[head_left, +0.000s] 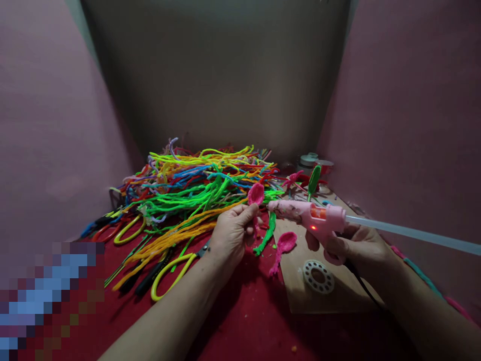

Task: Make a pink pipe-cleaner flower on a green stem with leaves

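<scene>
Left forearm (161,321) and right forearm (421,296) lie nearest the camera, entering at the lower edge and lower right of the frame. Left hand (230,231): pinching a spoon-shaped pink piece (256,194) by its lower part, centre of frame. Right hand (363,248): wrapped around the grip of a pink glue gun (328,218), right of centre, nozzle pointing left. Red light on the gun is lit; a clear glue stick (413,232) runs from its back toward the right edge. Nozzle tip is just beside the pink piece; contact cannot be told, nor whether the trigger is squeezed or any glue is on.

Progress, judged from the layout: partway. Shaping looks done on the held piece, on a second pink piece (287,242) lying below the nozzle, on a curved green strip (269,234) near the left fingers, and on a green leaf (314,180) standing above the gun. Joining seems unfinished: the second pink piece and the green strip look loose.

Apparently unworked: a large heap of coloured fuzzy stems (188,196), left of centre. Yellow-handled scissors (155,282) lie at lower left, on the red surface (244,326); a round holed disc (318,289) sits on the board (338,302), lower right.
</scene>
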Demonstrator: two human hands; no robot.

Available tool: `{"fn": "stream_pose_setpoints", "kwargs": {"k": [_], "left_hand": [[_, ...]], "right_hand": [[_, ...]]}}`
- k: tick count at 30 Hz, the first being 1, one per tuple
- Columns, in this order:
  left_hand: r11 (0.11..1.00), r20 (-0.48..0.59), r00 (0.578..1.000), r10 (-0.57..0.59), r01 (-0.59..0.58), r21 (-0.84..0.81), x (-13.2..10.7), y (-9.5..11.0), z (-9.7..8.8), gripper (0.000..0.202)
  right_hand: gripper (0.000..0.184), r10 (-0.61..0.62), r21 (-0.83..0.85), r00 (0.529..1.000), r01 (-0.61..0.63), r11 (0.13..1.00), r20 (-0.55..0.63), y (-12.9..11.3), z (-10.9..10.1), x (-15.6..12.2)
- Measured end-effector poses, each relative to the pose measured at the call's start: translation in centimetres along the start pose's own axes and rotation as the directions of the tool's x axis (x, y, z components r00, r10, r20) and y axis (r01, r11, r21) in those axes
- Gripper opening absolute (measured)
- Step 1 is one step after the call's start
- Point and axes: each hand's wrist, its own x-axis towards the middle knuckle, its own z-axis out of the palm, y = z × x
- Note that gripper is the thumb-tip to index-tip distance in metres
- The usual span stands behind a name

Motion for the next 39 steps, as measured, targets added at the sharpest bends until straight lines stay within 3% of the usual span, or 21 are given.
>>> {"fn": "stream_pose_setpoints", "kwargs": {"k": [8,14,19,27,39], "left_hand": [[0.999,-0.003,1.000,-0.020,0.020,-0.028,0.1,0.1,-0.2,0.034],[1.000,-0.009,1.000,-0.016,0.016,-0.010,0.1,0.1,0.0,0.033],[1.000,-0.011,1.000,-0.009,0.009,-0.010,0.1,0.0,0.0,0.033],[1.000,-0.012,1.000,-0.007,0.007,0.007,0.0,0.1,0.1,0.034],[0.966,-0.032,0.992,0.120,-0.109,0.233,-0.2,-0.4,-0.1,0.028]], "right_hand": [[0.022,-0.009,0.123,1.000,0.009,0.992,0.004,-0.1,-0.1,-0.1],[0.032,0.004,0.093,0.999,-0.007,0.996,0.037,-0.7,0.3,-0.1],[0.027,0.043,0.066,0.998,-0.045,0.997,0.037,-1.0,0.6,-0.1],[0.017,-0.048,0.153,0.999,0.050,0.987,-0.021,-0.8,0.1,0.1],[0.016,-0.078,0.164,0.997,0.077,0.983,-0.001,-0.1,0.1,0.2]]}}
